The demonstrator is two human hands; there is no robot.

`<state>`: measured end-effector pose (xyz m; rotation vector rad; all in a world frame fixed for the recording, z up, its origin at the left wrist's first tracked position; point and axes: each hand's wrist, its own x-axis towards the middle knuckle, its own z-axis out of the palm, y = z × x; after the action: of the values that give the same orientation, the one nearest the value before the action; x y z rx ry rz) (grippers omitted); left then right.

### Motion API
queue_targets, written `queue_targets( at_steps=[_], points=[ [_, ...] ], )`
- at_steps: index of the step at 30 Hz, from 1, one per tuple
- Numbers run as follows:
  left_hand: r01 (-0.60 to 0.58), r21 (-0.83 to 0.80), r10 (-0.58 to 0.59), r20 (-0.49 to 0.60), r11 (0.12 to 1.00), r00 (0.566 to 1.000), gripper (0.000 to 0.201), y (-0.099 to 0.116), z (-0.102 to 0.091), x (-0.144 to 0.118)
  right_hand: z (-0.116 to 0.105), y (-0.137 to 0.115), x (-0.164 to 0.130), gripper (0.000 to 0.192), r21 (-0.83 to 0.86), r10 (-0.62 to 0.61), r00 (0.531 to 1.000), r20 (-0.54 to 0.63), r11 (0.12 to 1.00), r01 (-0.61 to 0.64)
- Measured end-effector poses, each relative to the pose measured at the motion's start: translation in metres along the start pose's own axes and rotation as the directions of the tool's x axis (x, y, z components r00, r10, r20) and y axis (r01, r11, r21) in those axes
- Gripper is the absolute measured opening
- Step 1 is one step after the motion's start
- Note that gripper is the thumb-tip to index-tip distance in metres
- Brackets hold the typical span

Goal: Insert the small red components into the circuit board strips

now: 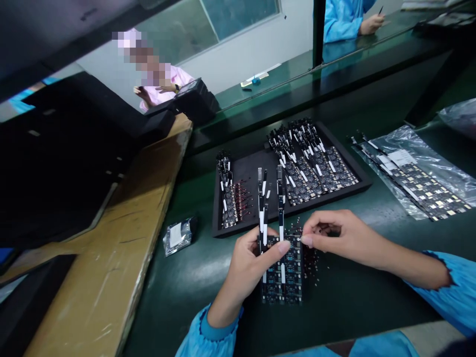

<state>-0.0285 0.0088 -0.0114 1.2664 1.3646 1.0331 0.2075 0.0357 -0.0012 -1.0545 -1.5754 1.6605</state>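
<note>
Clamping black rectangular circuit-board panel [292,272] in closed left hand [248,266]. Pinching right hand [355,241] shut at panel's far corner, seemingly on something tiny.

The worktop [178,287] is dark green. The held circuit-board panel [292,270] is black, dotted in pale and bluish tones; its strips [281,198] are black banded with white. The tray [249,173] is plain black, the sleeves [444,292] bright blue, the cardboard [111,277] tan-brown.
</note>
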Motion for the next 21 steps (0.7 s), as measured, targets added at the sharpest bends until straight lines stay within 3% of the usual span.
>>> queue_targets(
  at_steps=[6,12,21],
  points=[
    [-0.033,0.036,0.033,0.003,0.999,0.999,0.016,0.003,0.001,-0.001,0.0,0.0,0.0,0.012,0.004,0.024,0.999,0.034,1.0,-0.025],
    [0.064,-0.062,-0.061,0.054,0.996,0.997,0.02,0.004,0.005,-0.001,0.001,0.002,-0.001,0.014,-0.055,-0.025,0.999,0.02,0.998,0.026],
    [-0.006,0.065,0.011,-0.086,0.998,0.996,0.018,0.005,0.011,-0.003,0.002,0.005,0.002,0.017,-0.042,-0.038,0.999,-0.007,0.998,0.038]
  ],
)
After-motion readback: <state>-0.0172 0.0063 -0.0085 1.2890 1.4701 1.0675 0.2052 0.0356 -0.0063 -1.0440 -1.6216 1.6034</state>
